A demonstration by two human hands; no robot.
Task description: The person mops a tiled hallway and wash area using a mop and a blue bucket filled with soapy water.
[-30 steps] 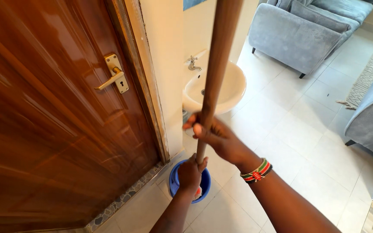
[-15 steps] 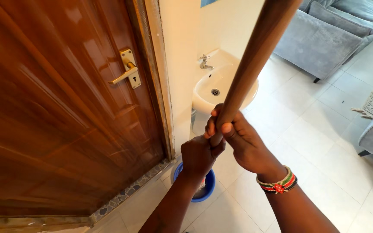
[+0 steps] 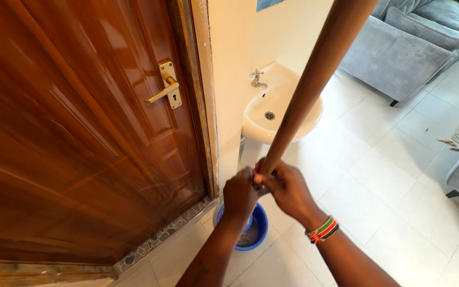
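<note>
A long brown wooden handle [image 3: 314,74] rises from between my hands toward the top of the view. My left hand [image 3: 240,195] grips its lower part. My right hand [image 3: 288,188], with a beaded wristband, is closed around the handle right beside the left, the two touching. Directly below them a blue bucket [image 3: 260,233] stands on the white tiled floor, holding a wet mop head that my hands mostly hide.
A closed brown wooden door [image 3: 81,133] with a brass lever handle [image 3: 164,91] fills the left. A white wall basin [image 3: 282,109] with a tap is behind the handle. Grey sofas [image 3: 399,53] stand at the upper right and right edge.
The handle has tilted further to the right. My right hand slid down it until it met the left, which rose a little above the bucket.
</note>
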